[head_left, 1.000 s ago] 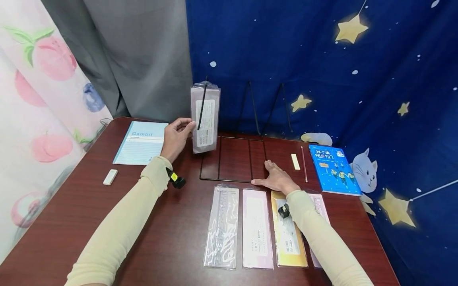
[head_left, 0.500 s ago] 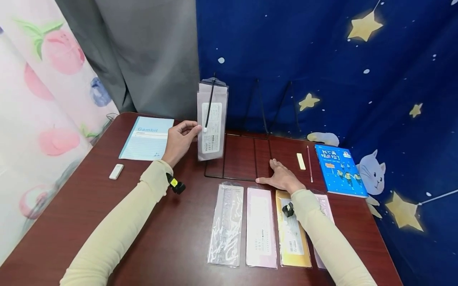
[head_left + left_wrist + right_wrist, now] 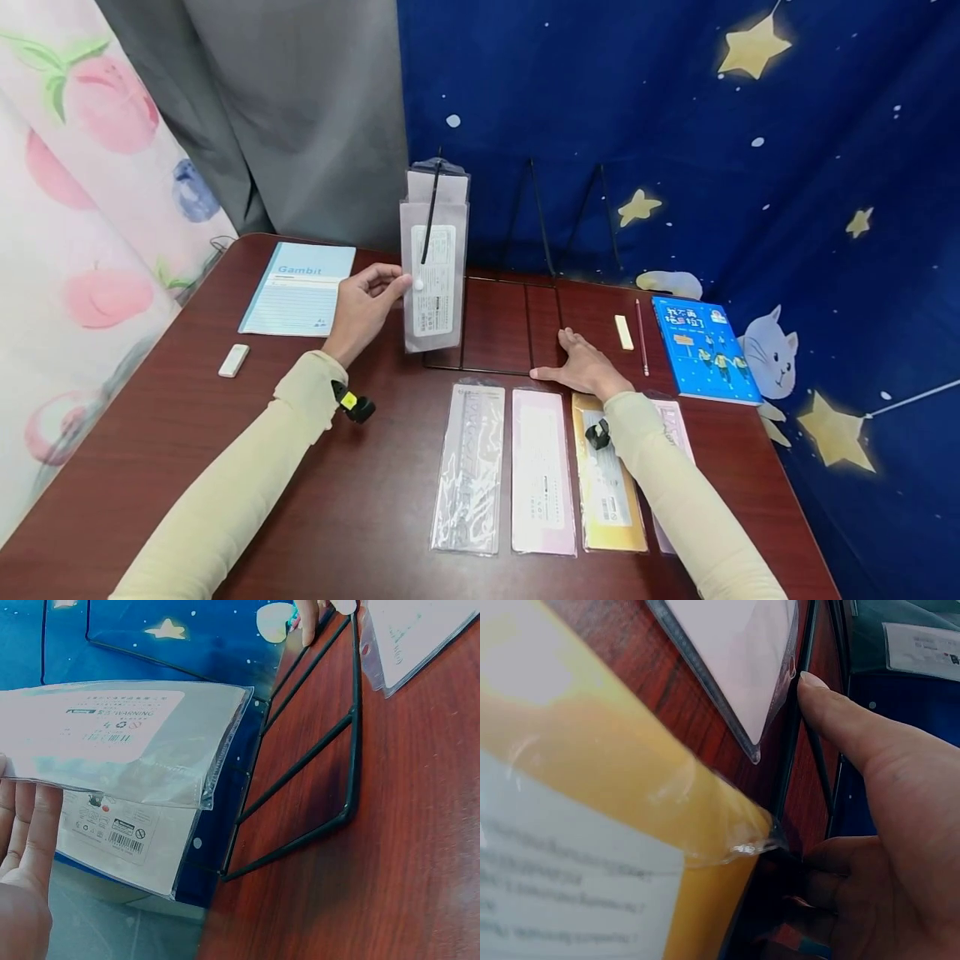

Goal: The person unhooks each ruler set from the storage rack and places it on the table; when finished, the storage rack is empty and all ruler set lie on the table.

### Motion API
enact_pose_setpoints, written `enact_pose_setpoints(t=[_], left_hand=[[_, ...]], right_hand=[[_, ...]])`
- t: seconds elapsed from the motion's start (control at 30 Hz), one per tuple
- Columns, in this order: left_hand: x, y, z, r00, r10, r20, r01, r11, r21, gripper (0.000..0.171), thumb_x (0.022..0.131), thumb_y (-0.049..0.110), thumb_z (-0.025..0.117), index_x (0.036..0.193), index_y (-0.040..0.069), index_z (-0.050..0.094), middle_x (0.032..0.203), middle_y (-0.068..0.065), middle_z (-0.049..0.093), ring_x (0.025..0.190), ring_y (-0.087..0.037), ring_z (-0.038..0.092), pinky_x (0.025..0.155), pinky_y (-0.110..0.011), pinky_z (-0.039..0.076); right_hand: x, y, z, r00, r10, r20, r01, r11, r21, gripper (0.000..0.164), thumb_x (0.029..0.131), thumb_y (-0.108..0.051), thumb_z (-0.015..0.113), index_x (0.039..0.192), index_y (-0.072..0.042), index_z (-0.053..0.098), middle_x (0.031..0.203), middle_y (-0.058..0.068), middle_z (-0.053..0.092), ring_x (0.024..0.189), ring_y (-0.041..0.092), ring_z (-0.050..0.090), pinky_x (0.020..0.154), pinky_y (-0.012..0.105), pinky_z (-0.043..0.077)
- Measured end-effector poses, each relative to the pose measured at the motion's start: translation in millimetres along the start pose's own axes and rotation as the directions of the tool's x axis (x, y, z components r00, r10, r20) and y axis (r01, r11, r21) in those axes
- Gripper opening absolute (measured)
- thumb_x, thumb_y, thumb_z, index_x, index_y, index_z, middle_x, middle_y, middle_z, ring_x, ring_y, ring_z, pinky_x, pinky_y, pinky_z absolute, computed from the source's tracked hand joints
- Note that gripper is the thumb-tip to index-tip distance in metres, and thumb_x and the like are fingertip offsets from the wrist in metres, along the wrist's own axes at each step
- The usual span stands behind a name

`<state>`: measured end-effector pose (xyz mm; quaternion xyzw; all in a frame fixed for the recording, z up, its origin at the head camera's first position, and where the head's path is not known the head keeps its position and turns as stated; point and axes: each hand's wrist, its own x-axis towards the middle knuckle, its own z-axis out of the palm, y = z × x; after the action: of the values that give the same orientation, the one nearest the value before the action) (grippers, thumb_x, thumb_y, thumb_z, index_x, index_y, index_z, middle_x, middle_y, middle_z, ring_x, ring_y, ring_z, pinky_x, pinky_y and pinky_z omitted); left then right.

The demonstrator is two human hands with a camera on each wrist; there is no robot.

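My left hand (image 3: 367,304) pinches the left edge of a flat, clear-wrapped packet (image 3: 435,275) with a white label. This packet overlaps a black prong of the wire rack (image 3: 495,372); whether the prong passes through it, I cannot tell. Behind it, another pale packet (image 3: 157,859) shows in the left wrist view. My right hand (image 3: 585,367) rests spread at the front right corner of the rack's base, its thumb touching the front wire. Below lie a clear-grey packet (image 3: 469,471), a pink packet (image 3: 543,475), a yellow packet (image 3: 611,500) and another pink packet (image 3: 678,425), the last two partly under the right arm.
A Gambit notebook (image 3: 300,292) and a white eraser-like block (image 3: 234,360) lie at left. Rightward are a cream block (image 3: 623,332), a pencil (image 3: 642,337) and a blue book (image 3: 707,350). Two other prongs (image 3: 542,217) stand at the rack's back, before the curtain.
The held packet has come lower and nearer with my left hand, and the top of the packet behind it now shows above. My right hand stays on the rack's base.
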<state>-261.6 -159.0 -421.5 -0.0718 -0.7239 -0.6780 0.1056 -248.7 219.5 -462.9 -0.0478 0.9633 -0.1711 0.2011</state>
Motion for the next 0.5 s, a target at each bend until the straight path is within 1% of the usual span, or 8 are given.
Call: enact_pose_setpoints(t=[0.17, 0.33, 0.5], left_hand=[[-7.1, 1.9, -1.1, 1.0, -0.007, 0.004, 0.006, 1.0, 0.021, 0.036, 0.096, 0.033, 0.075, 0.115, 0.002, 0.071, 0.1, 0.002, 0.073, 0.089, -0.004, 0.071, 0.078, -0.021, 0.061], [-14.7, 2.7, -1.8, 1.0, -0.019, 0.001, 0.019, 1.0, 0.014, 0.034, 0.097, 0.029, 0.075, 0.113, -0.001, 0.07, 0.095, 0.006, 0.072, 0.087, -0.002, 0.07, 0.078, -0.023, 0.062], [-23.6, 5.7, -3.1, 0.999, -0.026, 0.019, 0.026, 1.0, 0.013, 0.034, 0.097, 0.029, 0.075, 0.113, 0.0, 0.07, 0.096, 0.004, 0.073, 0.089, -0.003, 0.071, 0.08, -0.024, 0.062]], right_hand=[[1.1, -0.5, -0.5, 1.0, 0.004, 0.007, -0.004, 1.0, -0.006, 0.116, 0.087, -0.07, 0.069, 0.166, -0.005, 0.014, 0.175, 0.016, 0.009, 0.163, 0.038, 0.008, 0.128, 0.06, 0.018], [1.1, -0.8, -0.4, 1.0, -0.001, 0.011, 0.001, 1.0, -0.003, 0.115, 0.088, -0.07, 0.068, 0.166, -0.005, 0.014, 0.175, 0.016, 0.008, 0.163, 0.037, 0.007, 0.129, 0.059, 0.018], [-0.5, -0.8, -0.2, 1.0, 0.001, 0.007, -0.001, 1.0, 0.009, 0.115, 0.089, -0.069, 0.069, 0.166, -0.005, 0.014, 0.175, 0.015, 0.008, 0.163, 0.036, 0.006, 0.129, 0.058, 0.016]])
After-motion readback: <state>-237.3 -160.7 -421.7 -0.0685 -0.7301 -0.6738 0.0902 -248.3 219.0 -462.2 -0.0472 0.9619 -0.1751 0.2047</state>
